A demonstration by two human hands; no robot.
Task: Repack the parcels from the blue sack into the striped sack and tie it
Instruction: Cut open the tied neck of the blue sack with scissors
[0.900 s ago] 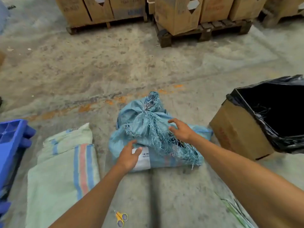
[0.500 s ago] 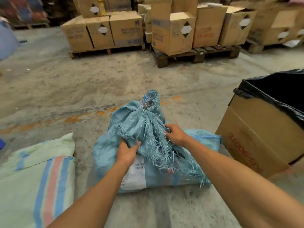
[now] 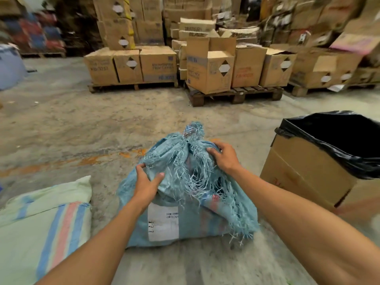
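The blue sack (image 3: pixel 191 223) stands on the concrete floor straight in front of me, full, frayed along its torn edges, with a white label on its near side. Its neck is bunched into a knot (image 3: pixel 192 130) at the top. My left hand (image 3: pixel 147 184) grips a fold of the sack's cloth on the left, just below the knot. My right hand (image 3: pixel 225 156) grips the bunched cloth on the right of the knot. The striped sack (image 3: pixel 41 229), pale green with blue and pink stripes, lies flat on the floor at my lower left.
A cardboard box lined with a black bin bag (image 3: pixel 320 161) stands close on the right. Pallets stacked with cardboard boxes (image 3: pixel 209 73) line the back of the floor. Bare concrete (image 3: pixel 82 124) lies between them and the sack.
Both hands went from resting on the sack to gripping its cloth and climbed toward the knot. The sack's top has risen. The view has tilted up, so the scissors and blue crate are out of sight.
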